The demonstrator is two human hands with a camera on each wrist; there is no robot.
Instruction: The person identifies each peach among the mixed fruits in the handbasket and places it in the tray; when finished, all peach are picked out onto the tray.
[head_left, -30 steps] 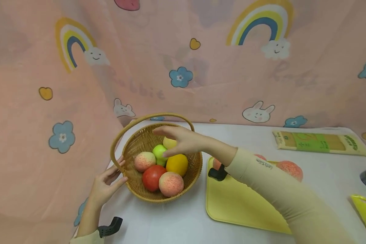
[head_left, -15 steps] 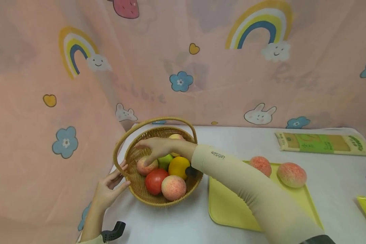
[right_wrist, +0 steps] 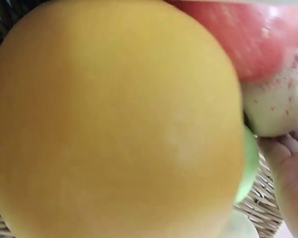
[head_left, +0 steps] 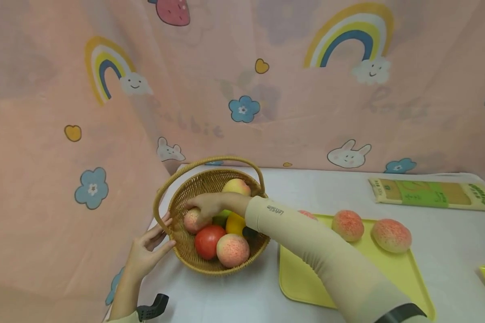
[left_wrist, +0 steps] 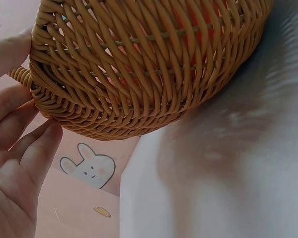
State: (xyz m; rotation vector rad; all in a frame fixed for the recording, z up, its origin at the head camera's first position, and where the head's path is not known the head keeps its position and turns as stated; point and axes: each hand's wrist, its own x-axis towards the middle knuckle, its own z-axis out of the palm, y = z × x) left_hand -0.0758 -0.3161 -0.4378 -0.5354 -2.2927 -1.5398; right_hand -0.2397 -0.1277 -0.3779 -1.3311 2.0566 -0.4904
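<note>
Pink cartoon-printed cloth with rainbows and rabbits hangs behind a white desk. Taking the round woven wicker basket as landmark: nearest, at its left rim, the left hand lies with straight fingers against the weave, steadying it without gripping. Just right of the basket sits a flat yellow plastic tray carrying pink-speckled peaches. Inside the basket, at the front, lie a red tomato and a speckled peach; behind them a smooth yellow-orange fruit and a green apple. At the basket's left inner wall the right hand curls its grip over a small pale pink-speckled peach, apparently closing on it.

That peach looks light, rigid and fairly smooth, so it may roll; fingers spread around its widest part should hold it, lifting clear of the arched handle. Farthest, well right of the basket, lies a green-labelled flat packet.
</note>
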